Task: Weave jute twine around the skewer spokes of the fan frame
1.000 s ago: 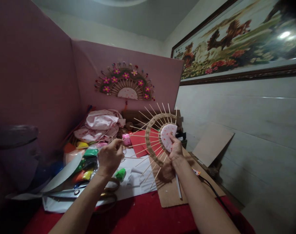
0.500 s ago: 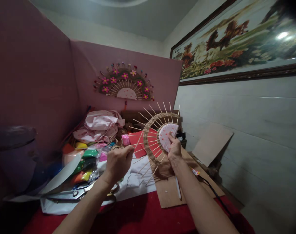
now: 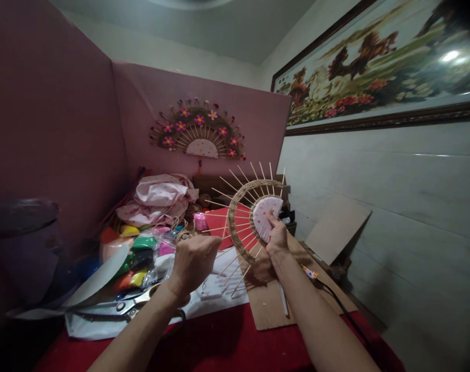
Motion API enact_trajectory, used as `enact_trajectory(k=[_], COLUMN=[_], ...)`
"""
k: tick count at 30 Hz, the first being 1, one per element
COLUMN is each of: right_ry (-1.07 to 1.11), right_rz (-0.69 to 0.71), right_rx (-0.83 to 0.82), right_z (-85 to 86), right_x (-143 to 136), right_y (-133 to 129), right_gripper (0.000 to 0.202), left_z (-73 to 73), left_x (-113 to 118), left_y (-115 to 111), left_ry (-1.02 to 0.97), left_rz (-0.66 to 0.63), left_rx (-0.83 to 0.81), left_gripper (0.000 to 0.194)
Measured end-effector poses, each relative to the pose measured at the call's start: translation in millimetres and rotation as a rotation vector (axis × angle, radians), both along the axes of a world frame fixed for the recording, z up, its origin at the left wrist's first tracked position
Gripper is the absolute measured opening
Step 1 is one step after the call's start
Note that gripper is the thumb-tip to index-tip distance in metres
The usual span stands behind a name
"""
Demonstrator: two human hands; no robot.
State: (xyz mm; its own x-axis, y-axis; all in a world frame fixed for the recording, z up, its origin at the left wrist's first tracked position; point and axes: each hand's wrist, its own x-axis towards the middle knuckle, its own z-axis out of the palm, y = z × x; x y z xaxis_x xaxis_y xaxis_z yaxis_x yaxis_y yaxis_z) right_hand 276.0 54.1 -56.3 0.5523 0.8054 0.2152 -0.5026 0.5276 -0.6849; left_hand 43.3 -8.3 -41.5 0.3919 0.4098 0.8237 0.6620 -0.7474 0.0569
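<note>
My right hand (image 3: 277,235) grips a half-round fan frame (image 3: 264,219) by its cloth-covered centre, white with red dots, thumb on the front. Thin wooden sticks radiate from that centre, and a band of woven brown twine (image 3: 235,206) curves across them. My left hand (image 3: 196,261) is closed in a pinch beside the fan's left side, near the stick ends. A thin strand of twine (image 3: 224,225) runs from its fingertips up to the woven band. The fingers themselves are mostly hidden behind the back of the hand.
Large scissors (image 3: 121,306) lie at left by colourful clay packets (image 3: 144,243). Pink cloth (image 3: 161,194) is heaped behind. Cardboard (image 3: 266,310) lies under the fan, near a glue gun's tip or cord end (image 3: 310,273). A finished flowered fan (image 3: 200,129) hangs on the pink panel.
My left hand has moved slightly right, closer to the woven band, and the strand now stands steeper. My right hand and the fan have hardly moved.
</note>
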Motion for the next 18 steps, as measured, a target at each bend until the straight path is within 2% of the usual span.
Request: enact_trajectory(k=[5,11,18], right_ry=[0.021,0.134,0.157], right_rz=[0.013,0.04,0.03], right_rx=[-0.022,-0.081,-0.054], right_z=[-0.9,5.0,10.4], right_x=[0.6,0.5,1.4], right_y=[1.0,-3.5,-6.9], right_gripper=[0.043,0.029,0.029], left_z=[3.3,5.6,13.6], left_x=[1.2,-4.5,-10.9], left_y=[-1.4,1.2,0.4], left_ry=[-0.024,-0.058,-0.079], left_rz=[-0.045,0.023,0.068], left_rx=[-0.002,-0.005,-0.068], left_gripper=[0.023,0.022,0.022])
